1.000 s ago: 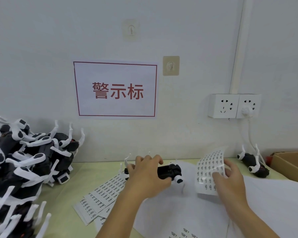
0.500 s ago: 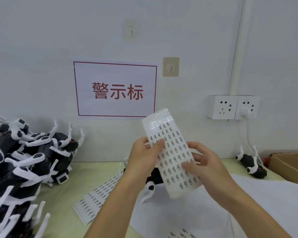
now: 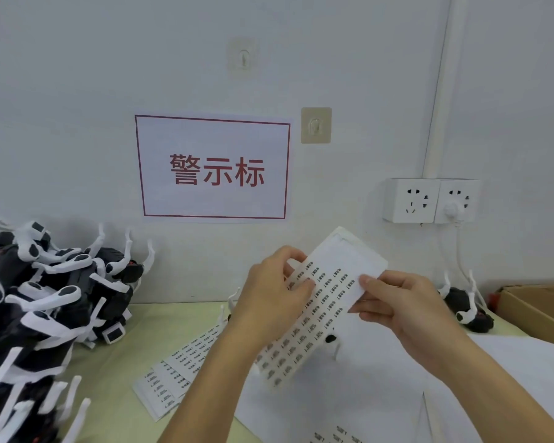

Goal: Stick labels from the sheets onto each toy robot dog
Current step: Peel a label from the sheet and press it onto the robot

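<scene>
- The label sheet (image 3: 314,311) is up off the table, held slantwise in front of the wall with rows of small black-printed labels facing the camera; its top end is bare white backing.
- The left hand (image 3: 271,302) grips the sheet's left edge, fingers curled round it and the thumb pressed on the printed rows.
- The right hand (image 3: 403,310) pinches the right edge near the bare top, thumb in front and fingers behind; a white flap stands out between its thumb and forefinger, though whether that is a lifted label or backing I cannot tell.
- A toy robot dog (image 3: 330,342) lies on the white paper (image 3: 349,398) at the middle of the table, mostly hidden behind the sheet; only a black-and-white bit shows below the sheet's right edge.
- More label sheets (image 3: 170,375) lie fanned out flat, left of the white paper, towards the near edge of the table (image 3: 125,362).
- A heap of black-and-white toy dogs (image 3: 45,298) fills the left edge of the table, up against the wall.
- One single toy dog (image 3: 461,306) sits by the back edge on the right, beside a cardboard box (image 3: 534,310) at the right edge.
- On the wall hang a red-bordered sign (image 3: 213,167) and a double socket (image 3: 430,199) with one plug in.
</scene>
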